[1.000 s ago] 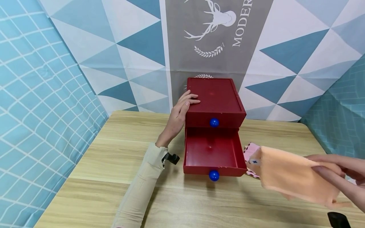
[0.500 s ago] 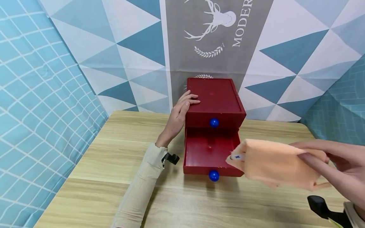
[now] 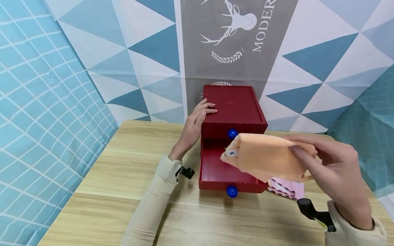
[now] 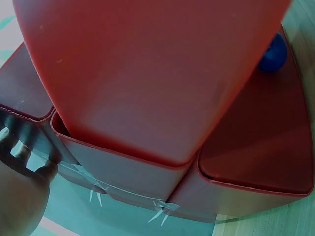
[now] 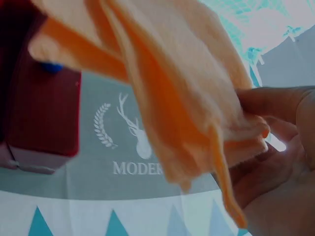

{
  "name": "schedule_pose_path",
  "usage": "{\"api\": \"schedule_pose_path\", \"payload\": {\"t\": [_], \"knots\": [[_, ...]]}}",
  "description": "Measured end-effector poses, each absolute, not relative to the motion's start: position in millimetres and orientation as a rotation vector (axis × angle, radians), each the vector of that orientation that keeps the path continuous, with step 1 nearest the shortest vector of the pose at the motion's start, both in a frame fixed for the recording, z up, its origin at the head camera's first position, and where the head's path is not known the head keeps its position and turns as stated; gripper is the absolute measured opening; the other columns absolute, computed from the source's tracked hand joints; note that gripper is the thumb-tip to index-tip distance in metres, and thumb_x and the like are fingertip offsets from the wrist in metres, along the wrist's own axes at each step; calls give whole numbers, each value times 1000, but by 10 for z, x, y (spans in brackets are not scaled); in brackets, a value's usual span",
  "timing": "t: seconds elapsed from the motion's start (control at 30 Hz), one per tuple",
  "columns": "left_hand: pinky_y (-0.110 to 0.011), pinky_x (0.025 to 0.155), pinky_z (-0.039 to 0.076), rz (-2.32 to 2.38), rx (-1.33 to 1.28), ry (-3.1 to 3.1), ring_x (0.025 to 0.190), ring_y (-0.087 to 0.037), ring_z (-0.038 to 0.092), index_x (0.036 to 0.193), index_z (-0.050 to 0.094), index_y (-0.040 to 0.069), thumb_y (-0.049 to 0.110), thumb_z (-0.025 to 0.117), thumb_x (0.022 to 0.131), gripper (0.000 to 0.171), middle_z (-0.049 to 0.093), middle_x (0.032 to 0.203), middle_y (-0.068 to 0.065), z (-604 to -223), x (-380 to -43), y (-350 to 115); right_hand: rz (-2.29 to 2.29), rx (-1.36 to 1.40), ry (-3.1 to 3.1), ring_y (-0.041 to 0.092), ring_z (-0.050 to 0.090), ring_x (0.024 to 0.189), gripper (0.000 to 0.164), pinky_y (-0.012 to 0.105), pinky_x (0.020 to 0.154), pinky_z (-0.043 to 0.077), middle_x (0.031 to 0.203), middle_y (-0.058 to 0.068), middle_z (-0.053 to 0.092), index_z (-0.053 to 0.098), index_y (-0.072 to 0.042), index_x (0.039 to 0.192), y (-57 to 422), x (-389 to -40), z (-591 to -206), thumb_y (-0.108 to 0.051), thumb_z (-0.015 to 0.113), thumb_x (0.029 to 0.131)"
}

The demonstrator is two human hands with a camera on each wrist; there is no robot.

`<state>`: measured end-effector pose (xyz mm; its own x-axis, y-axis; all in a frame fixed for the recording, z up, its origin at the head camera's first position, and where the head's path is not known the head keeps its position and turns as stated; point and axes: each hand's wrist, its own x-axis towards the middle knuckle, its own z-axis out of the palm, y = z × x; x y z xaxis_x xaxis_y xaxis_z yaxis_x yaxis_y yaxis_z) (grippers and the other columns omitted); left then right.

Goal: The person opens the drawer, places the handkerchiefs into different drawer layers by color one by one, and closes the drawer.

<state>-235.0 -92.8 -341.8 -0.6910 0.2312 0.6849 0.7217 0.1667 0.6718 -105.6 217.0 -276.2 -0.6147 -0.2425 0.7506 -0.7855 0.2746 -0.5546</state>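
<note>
Right hand [image 3: 335,164] pinches orange cloth [image 3: 267,155] between thumb and fingers, cloth sticking out left of it. Left hand [image 3: 194,123] flat-fingered on red cabinet [image 3: 234,106], grasping nothing; pulled-out drawer [image 3: 213,167] between hands. Pink cloth [image 3: 289,188] on counter [image 3: 123,164], nearer right hand.

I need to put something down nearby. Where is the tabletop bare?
Bare wood shows on the tabletop left of the left sleeve, and before the open drawer, between that sleeve and the right sleeve. It's crowded right of the drawer: the pink cloth lies there, and the right hand holds the orange cloth nearby.
</note>
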Motion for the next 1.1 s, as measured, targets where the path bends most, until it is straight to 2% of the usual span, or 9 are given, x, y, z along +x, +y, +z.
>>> {"api": "schedule_pose_path", "payload": {"t": [0.1,0.23,0.37,0.6,0.73,0.83,0.9,1.0,1.1], "knots": [[-44,122,18,-1507,-909,-2014,149,-30,24,122,66,-3,10,33,106,39,53,141,-18,-3534,-2476,-959,1338,955,-1954,11,59,78,23,18,46,34,101,8,74,69,17,103,2048,-1127,-2789,21,64,81],[-40,121,19,-1477,-899,-2014,149,-18,24,123,68,7,20,33,107,40,54,142,-4,-3688,-2650,-982,1216,957,-1971,10,65,87,25,14,63,44,102,11,74,73,10,104,1978,-1242,-2868,17,66,82],[-38,121,19,-1481,-889,-2033,149,-16,24,123,68,8,23,33,107,41,54,142,-2,-3687,-2655,-970,1129,950,-2021,8,67,95,30,15,79,49,103,9,74,75,2,107,1941,-1320,-2946,15,69,81],[-37,122,18,-1480,-891,-2025,149,-17,24,123,68,7,23,32,107,42,55,142,-3,-3697,-2656,-967,1130,975,-2089,7,68,100,43,16,88,51,108,7,74,75,-6,111,1825,-1332,-3036,20,70,76],[-37,122,17,-1468,-886,-2032,149,-18,25,122,69,7,23,31,108,43,55,141,-3,-3693,-2647,-968,1192,1008,-2091,9,68,97,46,15,83,51,107,6,74,75,-6,111,1748,-1340,-3084,22,70,75],[-37,122,17,-1463,-886,-2036,149,-18,24,122,69,7,23,31,108,43,55,141,-4,-3692,-2642,-962,1253,1016,-2114,10,67,91,43,16,67,49,107,4,74,75,-8,112,1705,-1355,-3118,19,69,78],[-37,122,17,-1461,-890,-2033,149,-17,24,122,69,7,23,31,108,43,55,141,-4,-3694,-2646,-961,1284,998,-2159,10,62,83,40,20,55,43,105,1,74,75,-11,113,1686,-1378,-3145,15,70,82],[-36,122,17,-1455,-898,-2024,149,-18,24,122,69,6,23,31,108,43,55,141,-4,-3692,-2650,-962,1303,954,-2260,9,53,71,34,24,45,35,95,-3,70,75,-17,114,1675,-1449,-3199,4,70,88],[-36,122,16,-1450,-901,-2021,149,-19,24,122,69,6,22,31,108,43,55,141,-4,-3691,-2654,-965,1278,916,-2344,10,45,62,29,27,42,32,80,-5,61,74,-21,115,1687,-1557,-3264,-5,69,92]]}}
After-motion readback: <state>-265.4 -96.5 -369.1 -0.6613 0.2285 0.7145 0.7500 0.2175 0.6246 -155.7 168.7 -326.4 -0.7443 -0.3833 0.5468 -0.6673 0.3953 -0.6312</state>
